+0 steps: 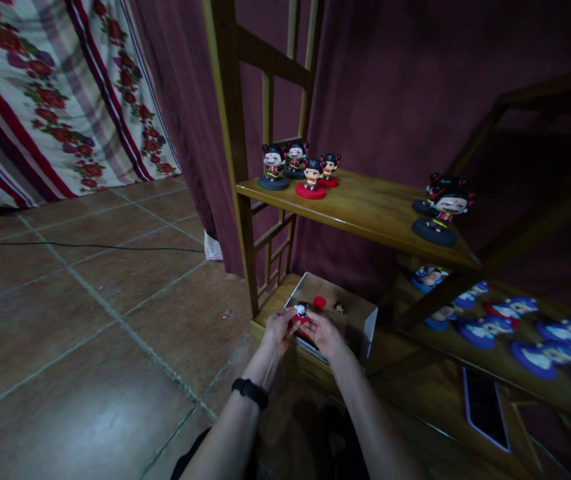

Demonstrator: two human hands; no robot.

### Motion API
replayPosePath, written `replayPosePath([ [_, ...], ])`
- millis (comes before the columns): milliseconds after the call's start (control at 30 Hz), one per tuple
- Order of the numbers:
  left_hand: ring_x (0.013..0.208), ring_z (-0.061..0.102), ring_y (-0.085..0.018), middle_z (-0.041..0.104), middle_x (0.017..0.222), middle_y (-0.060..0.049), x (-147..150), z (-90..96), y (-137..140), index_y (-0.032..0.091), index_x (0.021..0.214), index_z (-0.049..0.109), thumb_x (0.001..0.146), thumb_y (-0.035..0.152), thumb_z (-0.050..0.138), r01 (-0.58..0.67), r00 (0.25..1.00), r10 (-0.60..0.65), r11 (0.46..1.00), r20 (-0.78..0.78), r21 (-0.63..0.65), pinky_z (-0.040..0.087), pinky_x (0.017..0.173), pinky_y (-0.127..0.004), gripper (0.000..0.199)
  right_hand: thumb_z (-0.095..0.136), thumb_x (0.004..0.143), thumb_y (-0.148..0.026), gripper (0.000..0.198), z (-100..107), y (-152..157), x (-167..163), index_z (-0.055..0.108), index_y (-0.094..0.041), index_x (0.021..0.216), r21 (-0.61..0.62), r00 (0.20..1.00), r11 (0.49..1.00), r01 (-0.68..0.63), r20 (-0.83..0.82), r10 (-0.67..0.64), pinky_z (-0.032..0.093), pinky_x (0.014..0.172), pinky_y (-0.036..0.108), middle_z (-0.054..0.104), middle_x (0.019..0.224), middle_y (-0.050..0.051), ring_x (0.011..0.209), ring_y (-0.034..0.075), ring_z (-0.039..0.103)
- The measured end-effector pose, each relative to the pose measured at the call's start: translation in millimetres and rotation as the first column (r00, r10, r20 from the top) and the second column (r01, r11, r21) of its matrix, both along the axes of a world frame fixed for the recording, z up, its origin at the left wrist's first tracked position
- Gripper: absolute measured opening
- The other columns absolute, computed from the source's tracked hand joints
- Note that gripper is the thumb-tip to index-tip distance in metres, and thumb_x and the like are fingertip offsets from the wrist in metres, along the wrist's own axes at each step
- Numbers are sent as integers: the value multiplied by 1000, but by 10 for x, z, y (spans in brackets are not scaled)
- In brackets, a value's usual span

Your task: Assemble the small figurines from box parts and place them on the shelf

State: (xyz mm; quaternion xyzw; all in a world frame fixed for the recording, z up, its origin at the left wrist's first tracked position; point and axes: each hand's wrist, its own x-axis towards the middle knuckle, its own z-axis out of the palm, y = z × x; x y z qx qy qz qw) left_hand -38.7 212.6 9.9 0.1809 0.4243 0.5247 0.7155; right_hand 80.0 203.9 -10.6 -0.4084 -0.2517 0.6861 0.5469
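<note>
Between my two hands is a small figurine (300, 312) with a whitish top and a red round base. My left hand (281, 328) pinches it from the left, with a black band on that wrist. From the other side my right hand (321, 331) grips the base. Both hands are over the near edge of an open cardboard box (365, 320) on the low shelf. Inside the box are a red disc (319, 302) and a small dark-haired figurine (338, 307). My hands hide the box's near left part.
Several black-haired figurines (313, 175) stand on the wooden upper shelf (365, 207), with more at its right end (448, 207). Blue-based figurines (545, 353) fill a lower right shelf. A phone-like dark slab (485, 408) lies below them. A wooden post (230, 147) rises left of the box.
</note>
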Motion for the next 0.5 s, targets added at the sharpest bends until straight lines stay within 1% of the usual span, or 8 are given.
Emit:
replayPosePath([
  [67, 47, 54, -6, 62, 61, -1, 11, -34, 14, 12, 75, 63, 66, 12, 63, 7, 1000, -6, 1000, 20, -21, 46, 46, -15, 9, 62, 69, -25, 17, -96, 29, -28, 63, -18, 83, -34, 999, 999, 30, -37, -31, 52, 75, 33, 69, 84, 5, 76, 16, 64],
  [167, 47, 54, -5, 62, 63, -2, -2, -42, 21, 12, 81, 64, 69, 11, 61, 50, 998, -49, 998, 41, -22, 47, 46, -15, 13, 63, 67, -21, 19, -159, 55, -31, 62, -20, 85, -75, 994, 995, 69, -84, -75, 52, 68, 29, 69, 81, 2, 72, 14, 64],
  [300, 47, 54, -5, 64, 64, -4, -29, -32, 1, 10, 82, 65, 69, 9, 60, 86, 996, -85, 996, 27, -27, 47, 47, -15, 15, 65, 65, -18, 18, -148, 58, -28, 62, -20, 83, -116, 989, 991, 66, -123, -80, 51, 63, 24, 69, 78, 1, 66, 11, 63],
  [400, 45, 53, -5, 64, 62, -5, -47, -44, -24, 9, 81, 66, 69, 8, 60, 65, 998, -65, 998, 18, -25, 46, 46, -14, 14, 64, 66, -16, 14, -117, 34, -63, 63, -18, 79, -137, 987, 989, 64, -139, -83, 50, 61, 23, 69, 74, 2, 63, 11, 62],
  [500, 44, 53, -5, 63, 60, -4, -70, -83, -43, 8, 79, 65, 68, 7, 59, 45, 999, -45, 999, 15, -11, 46, 45, -15, 13, 62, 65, -15, 12, -91, -4, -123, 63, -18, 77, -120, 987, 990, 67, -139, -83, 49, 61, 23, 68, 70, 1, 60, 11, 61],
])
